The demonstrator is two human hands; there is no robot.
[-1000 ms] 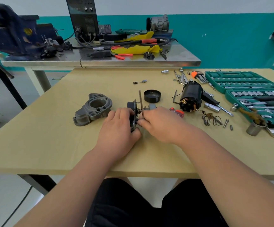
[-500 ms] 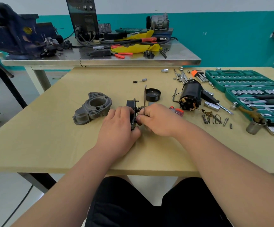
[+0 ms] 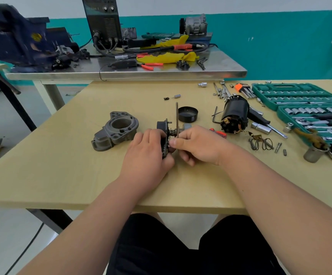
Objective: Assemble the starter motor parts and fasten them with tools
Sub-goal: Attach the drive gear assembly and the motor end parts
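My left hand (image 3: 148,151) grips a dark round starter plate assembly (image 3: 163,128), standing on edge on the wooden table (image 3: 61,165). My right hand (image 3: 196,144) pinches a thin metal rod (image 3: 177,120) that stands nearly upright against the assembly's small pinion shaft. The grey cast housing (image 3: 115,132) lies to the left of my hands. A black cap (image 3: 188,114) sits behind them. The black motor body (image 3: 234,115) with its brushes lies to the right.
Two green socket cases (image 3: 308,108) lie open at the right, with loose sockets, springs (image 3: 261,143), pins and an orange hex key set (image 3: 242,89) around them. A steel bench (image 3: 121,73) behind holds a blue vise, a welder, cables and yellow cloth.
The rod in my right hand swung from leaning left to nearly upright and shifted slightly right. My left hand kept its hold on the plate assembly.
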